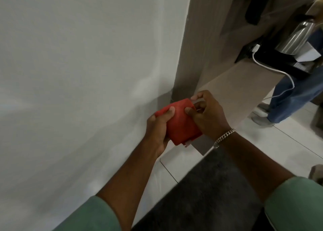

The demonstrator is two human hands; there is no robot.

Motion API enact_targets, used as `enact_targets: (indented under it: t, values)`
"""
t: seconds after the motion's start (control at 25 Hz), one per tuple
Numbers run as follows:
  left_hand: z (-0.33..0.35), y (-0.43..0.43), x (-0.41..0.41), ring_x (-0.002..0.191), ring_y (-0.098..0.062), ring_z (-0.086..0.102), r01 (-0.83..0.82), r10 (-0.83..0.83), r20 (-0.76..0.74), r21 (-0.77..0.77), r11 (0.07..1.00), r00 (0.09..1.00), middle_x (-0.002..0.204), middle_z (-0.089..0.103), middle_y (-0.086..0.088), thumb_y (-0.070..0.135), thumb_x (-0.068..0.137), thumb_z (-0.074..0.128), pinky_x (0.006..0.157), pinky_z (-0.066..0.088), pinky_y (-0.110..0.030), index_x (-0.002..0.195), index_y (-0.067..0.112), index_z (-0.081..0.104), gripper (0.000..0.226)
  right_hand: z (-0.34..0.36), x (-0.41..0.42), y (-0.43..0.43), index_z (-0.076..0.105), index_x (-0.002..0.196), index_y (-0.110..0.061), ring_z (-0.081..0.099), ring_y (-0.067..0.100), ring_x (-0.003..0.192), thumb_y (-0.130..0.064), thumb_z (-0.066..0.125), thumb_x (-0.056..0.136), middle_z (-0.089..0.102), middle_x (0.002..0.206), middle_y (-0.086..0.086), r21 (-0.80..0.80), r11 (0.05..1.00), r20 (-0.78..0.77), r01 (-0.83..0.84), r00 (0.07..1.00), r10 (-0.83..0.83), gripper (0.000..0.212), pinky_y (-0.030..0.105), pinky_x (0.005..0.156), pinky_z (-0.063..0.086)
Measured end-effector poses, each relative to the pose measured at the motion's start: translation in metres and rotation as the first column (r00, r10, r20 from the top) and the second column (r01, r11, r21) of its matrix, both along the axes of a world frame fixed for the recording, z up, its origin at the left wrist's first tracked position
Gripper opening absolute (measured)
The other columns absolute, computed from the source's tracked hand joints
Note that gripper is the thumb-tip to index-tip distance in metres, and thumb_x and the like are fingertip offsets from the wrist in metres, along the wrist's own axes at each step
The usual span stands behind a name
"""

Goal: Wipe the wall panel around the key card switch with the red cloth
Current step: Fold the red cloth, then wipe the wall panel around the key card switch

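A folded red cloth (180, 122) is held in front of me between both hands, away from the wall. My left hand (158, 127) cups its left side with the thumb on top. My right hand (208, 115), with a chain bracelet at the wrist, pinches the cloth's upper right edge with thumb and fingers. The white wall panel (78, 73) fills the left of the view. No key card switch shows in this frame.
A beige wooden counter (232, 89) juts out right of the wall, with a steel kettle (295, 37) on a black tray and a white cable (279, 72) hanging off. Another person's jeans-clad legs (293, 94) stand beyond. A dark mat (209, 187) lies on the tiled floor.
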State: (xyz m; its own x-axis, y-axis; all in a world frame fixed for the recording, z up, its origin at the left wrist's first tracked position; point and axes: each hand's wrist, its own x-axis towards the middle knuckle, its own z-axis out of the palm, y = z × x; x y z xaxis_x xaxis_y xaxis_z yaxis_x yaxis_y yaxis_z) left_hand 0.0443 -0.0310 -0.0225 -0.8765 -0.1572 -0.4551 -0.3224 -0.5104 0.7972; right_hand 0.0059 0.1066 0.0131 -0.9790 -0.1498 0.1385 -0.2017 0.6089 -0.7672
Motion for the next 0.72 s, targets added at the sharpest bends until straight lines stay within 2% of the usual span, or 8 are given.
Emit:
enact_targets:
  t: [0.04,0.12,0.2,0.32,0.44,0.56,0.64,0.72]
  values:
    - [0.013,-0.009,0.009,0.107,-0.035,0.064,-0.021,0.020,-0.013,-0.052,0.998,1.000,0.120,0.065,-0.011,0.030,0.084,0.069,0.092,0.056,-0.056,0.129,0.015,0.054,0.050,0.013,0.011,-0.012,0.054,0.099,-0.021,0.057,0.005,0.074,-0.012,0.070,0.085,0.061,0.083,-0.012,0.050,0.999,-0.040,0.008,0.999,-0.006,0.023,0.005,0.065,0.045]
    - [0.048,-0.030,0.029,0.102,-0.029,0.064,-0.080,0.071,-0.052,-0.203,0.976,0.996,0.112,0.067,-0.006,0.028,0.086,0.068,0.090,0.058,-0.050,0.117,0.016,0.059,0.035,0.043,0.040,-0.042,0.059,0.105,-0.017,0.059,0.019,0.094,-0.014,0.062,0.087,0.065,0.102,-0.001,0.220,0.975,-0.287,0.014,0.957,0.051,0.018,0.029,0.087,0.047]
    - [0.085,-0.052,0.053,0.091,-0.025,0.067,-0.105,0.072,-0.116,-0.307,0.946,0.991,0.095,0.070,-0.001,0.024,0.087,0.064,0.074,0.061,-0.039,0.099,0.018,0.064,0.013,0.071,0.074,-0.073,0.063,0.106,-0.016,0.058,0.024,0.104,-0.011,0.055,0.089,0.066,0.110,0.005,0.211,0.969,-0.467,-0.126,0.858,0.213,0.019,0.040,0.095,0.047]
    - [0.134,-0.095,0.097,0.082,-0.023,0.072,-0.023,0.001,-0.230,-0.093,0.995,0.973,0.085,0.075,-0.006,0.011,0.090,0.047,0.059,0.059,-0.028,0.098,0.009,0.070,0.025,0.107,0.122,-0.115,0.067,0.112,-0.021,0.061,0.021,0.114,-0.021,0.047,0.094,0.070,0.120,0.003,0.202,0.926,-0.535,-0.318,0.756,0.377,0.028,0.047,0.103,0.047]
    - [0.172,-0.141,0.150,0.107,-0.026,0.069,0.060,-0.009,-0.309,0.153,0.986,0.951,0.118,0.071,-0.015,0.036,0.096,0.045,0.083,0.061,-0.037,0.124,0.005,0.062,0.046,0.126,0.153,-0.149,0.052,0.135,-0.031,0.045,0.019,0.139,-0.053,0.036,0.095,0.056,0.143,-0.006,0.342,0.904,-0.558,-0.257,0.718,0.415,0.049,0.055,0.115,0.032]
    - [0.202,-0.190,0.204,0.118,-0.032,0.064,0.064,-0.031,-0.359,0.080,0.995,0.933,0.129,0.066,-0.020,0.058,0.091,0.044,0.099,0.053,-0.048,0.126,0.004,0.060,0.066,0.138,0.183,-0.185,0.034,0.146,-0.041,0.014,0.023,0.154,-0.074,0.043,0.083,0.024,0.164,-0.010,0.404,0.798,-0.486,-0.447,0.635,0.601,0.073,0.055,0.119,0.026]
    - [0.225,-0.219,0.236,0.128,-0.033,0.057,0.088,-0.088,-0.395,-0.017,0.996,0.915,0.138,0.058,-0.021,0.063,0.091,0.039,0.108,0.045,-0.050,0.134,0.002,0.055,0.076,0.148,0.202,-0.213,0.032,0.148,-0.039,0.011,0.029,0.154,-0.068,0.059,0.078,0.017,0.166,-0.005,0.412,0.751,-0.542,-0.516,0.524,0.658,0.080,0.058,0.117,0.032]
    - [0.249,-0.241,0.269,0.129,-0.030,0.055,0.051,-0.099,-0.424,-0.122,0.991,0.900,0.139,0.058,-0.018,0.058,0.094,0.037,0.109,0.042,-0.047,0.137,0.003,0.052,0.071,0.162,0.219,-0.245,0.041,0.145,-0.029,0.029,0.034,0.145,-0.047,0.069,0.077,0.033,0.160,0.008,0.396,0.760,-0.680,-0.516,0.391,0.620,0.076,0.057,0.114,0.038]
